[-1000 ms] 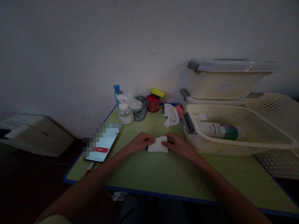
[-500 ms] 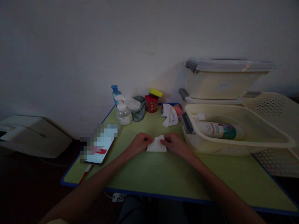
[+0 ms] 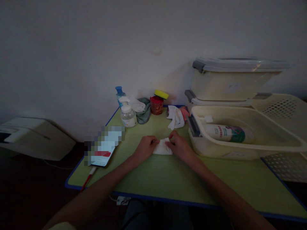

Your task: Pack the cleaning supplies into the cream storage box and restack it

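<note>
A small white folded cloth (image 3: 162,148) lies on the green table (image 3: 168,179) in front of me. My left hand (image 3: 145,147) pinches its left edge with the fingers curled. My right hand (image 3: 179,147) grips its right edge and covers part of it. Both hands rest on the tabletop, close together, with the cloth between them.
A phone (image 3: 103,150) lies at the table's left edge. At the back stand a pump bottle (image 3: 128,115), a blue-capped bottle (image 3: 119,93), a grey rag (image 3: 144,112), a red cup (image 3: 156,105) with a yellow sponge (image 3: 161,94), and white cloths (image 3: 176,117). An open bin (image 3: 242,150) holding a spray can (image 3: 224,133) sits right, below stacked lidded bins (image 3: 235,80).
My hands have drawn closer together over the white cloth, which now looks narrower. The right hand covers more of it.
</note>
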Tool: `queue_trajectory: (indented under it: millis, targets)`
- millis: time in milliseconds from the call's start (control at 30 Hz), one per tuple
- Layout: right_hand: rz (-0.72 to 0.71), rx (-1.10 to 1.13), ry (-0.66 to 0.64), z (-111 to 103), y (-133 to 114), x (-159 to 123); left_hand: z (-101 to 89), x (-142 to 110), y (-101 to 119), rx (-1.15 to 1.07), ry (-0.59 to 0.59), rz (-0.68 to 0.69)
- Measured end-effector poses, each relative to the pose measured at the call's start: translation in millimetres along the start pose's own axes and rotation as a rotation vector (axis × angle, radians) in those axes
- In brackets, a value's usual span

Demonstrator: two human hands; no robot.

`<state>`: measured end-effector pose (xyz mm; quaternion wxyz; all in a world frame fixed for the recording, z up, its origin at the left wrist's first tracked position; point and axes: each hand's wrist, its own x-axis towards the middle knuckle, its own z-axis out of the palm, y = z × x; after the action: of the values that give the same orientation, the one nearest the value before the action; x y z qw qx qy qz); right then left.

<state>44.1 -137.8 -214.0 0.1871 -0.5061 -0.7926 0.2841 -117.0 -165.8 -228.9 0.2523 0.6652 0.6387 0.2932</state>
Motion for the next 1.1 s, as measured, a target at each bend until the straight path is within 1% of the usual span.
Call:
queue_trajectory:
  millis: [200, 467, 733, 867, 967, 1100]
  targets:
    - [0.004, -0.038, 0.047, 2.1, -6.5, -3.5, -1.2, 0.5, 5.3, 0.099, -0.016, -0.018]
    - [-0.054, -0.172, 0.08, 8.1, -10.5, -8.1, 1.4, -4.1, 7.3, 0.189, -0.01, 0.034]
    - [-0.042, -0.408, 0.012, 10.1, -18.9, -11.7, 4.5, -7.4, 6.4, 0.331, 0.006, 0.098]
    - [-0.051, -0.449, -0.023, 10.3, -20.4, -12.4, 4.5, -5.5, 5.5, 0.337, -0.011, 0.077]
    - [-0.056, -0.499, -0.016, 10.3, -20.4, -11.6, 5.0, -6.0, 6.5, 0.336, -0.021, 0.075]
    - [-0.033, -0.575, -0.022, 9.2, -19.8, -10.0, 5.0, -9.6, 10.9, 0.468, -0.074, 0.068]
